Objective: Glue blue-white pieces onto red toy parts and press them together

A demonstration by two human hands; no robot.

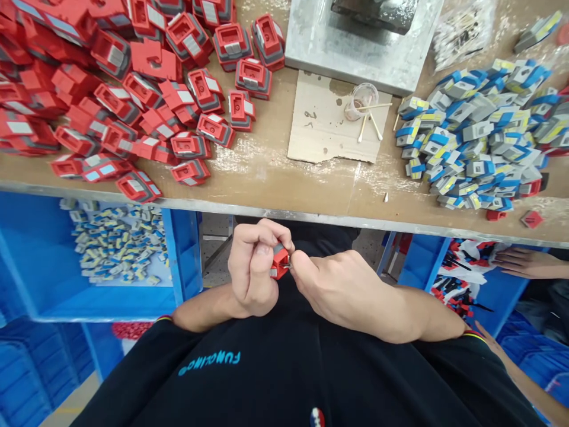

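1 cup, 1 cardboard pc, approx. 4 swabs (hard to count).

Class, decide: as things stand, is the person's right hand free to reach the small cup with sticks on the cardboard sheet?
Probably not at once: the right hand is pinched against the red part that the left hand grips below the table edge. Nothing blocks the cup itself.

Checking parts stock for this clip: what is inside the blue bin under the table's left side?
The blue bin holds a loose heap of small grey, yellow and blue plastic parts. The table edge covers the bin's far end, so anything there is hidden.
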